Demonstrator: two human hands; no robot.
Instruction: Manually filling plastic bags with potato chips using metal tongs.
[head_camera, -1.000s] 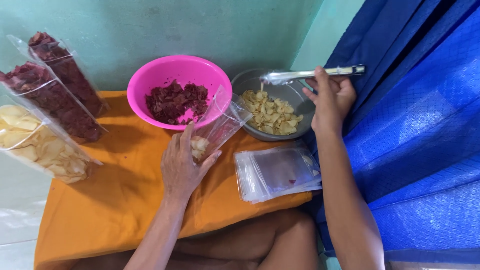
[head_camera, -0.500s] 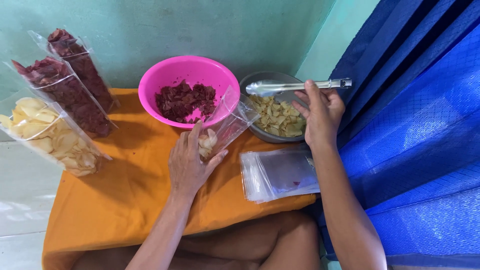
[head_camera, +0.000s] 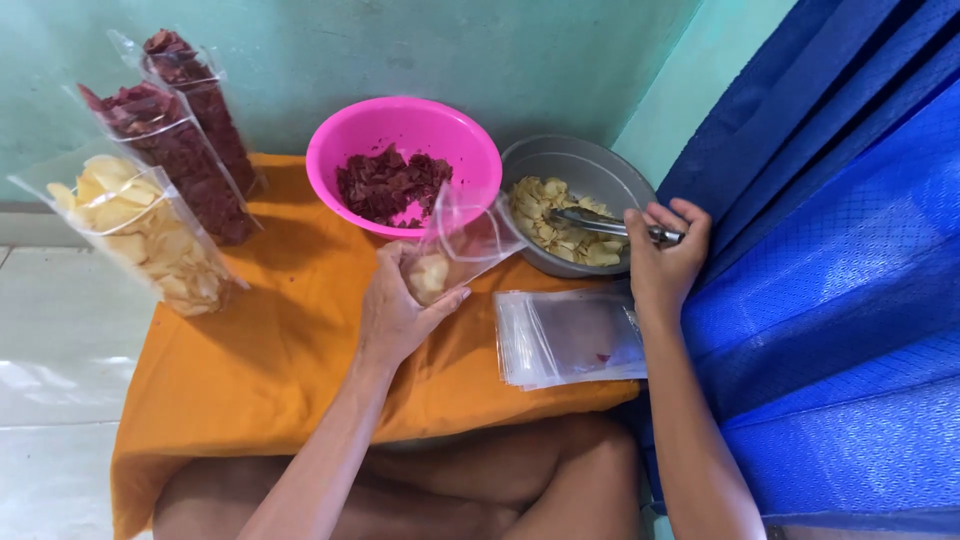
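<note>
My left hand (head_camera: 398, 305) grips a clear plastic bag (head_camera: 462, 244) with a few pale chips at its bottom, its mouth tilted toward the bowls. My right hand (head_camera: 664, 258) holds metal tongs (head_camera: 600, 224) whose tips are lowered into the pale chips (head_camera: 560, 220) in a grey metal bowl (head_camera: 590, 170). A pink bowl (head_camera: 400, 130) with dark red chips (head_camera: 388, 186) stands just left of the grey one.
Three filled clear bags lean on the green wall at left: one of pale chips (head_camera: 140, 235), two of dark red chips (head_camera: 175, 160). A stack of empty clear bags (head_camera: 570, 340) lies on the orange cloth (head_camera: 270, 350). A blue curtain (head_camera: 840, 250) hangs at right.
My right hand has lowered the tongs from above the grey bowl down into the pale chips. The left hand still holds the bag, which has shifted slightly with the view.
</note>
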